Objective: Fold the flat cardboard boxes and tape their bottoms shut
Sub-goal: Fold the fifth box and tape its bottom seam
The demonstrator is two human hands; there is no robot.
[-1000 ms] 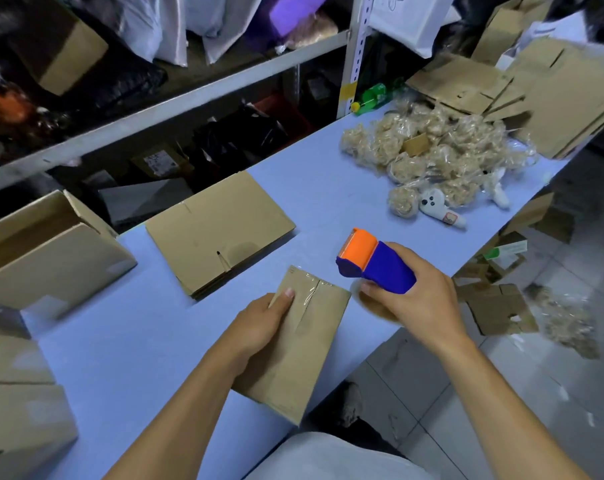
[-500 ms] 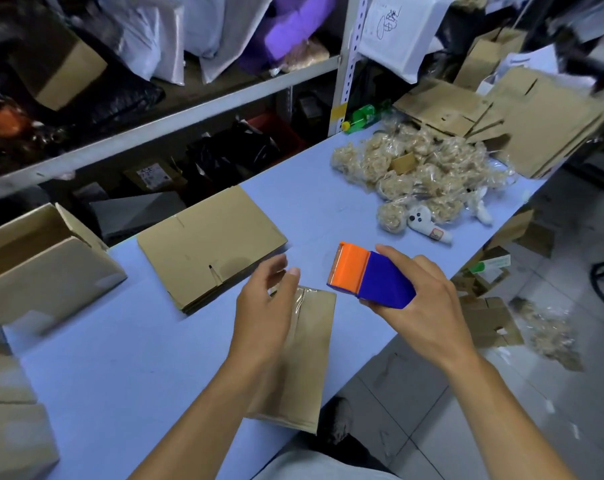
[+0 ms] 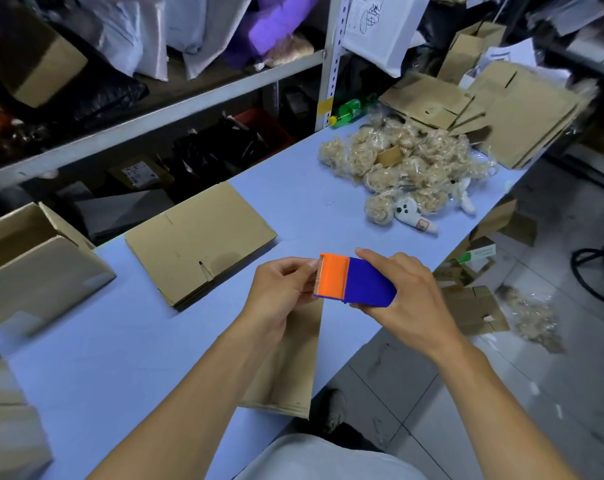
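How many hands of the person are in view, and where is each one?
2. The right hand grips the blue and orange tape dispenser above the table edge. The left hand is at the dispenser's orange end, fingers curled there, above a small cardboard box.

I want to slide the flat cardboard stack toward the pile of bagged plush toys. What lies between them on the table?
Nothing: in the head view only bare blue table shows between the flat cardboard stack and the bagged plush toys.
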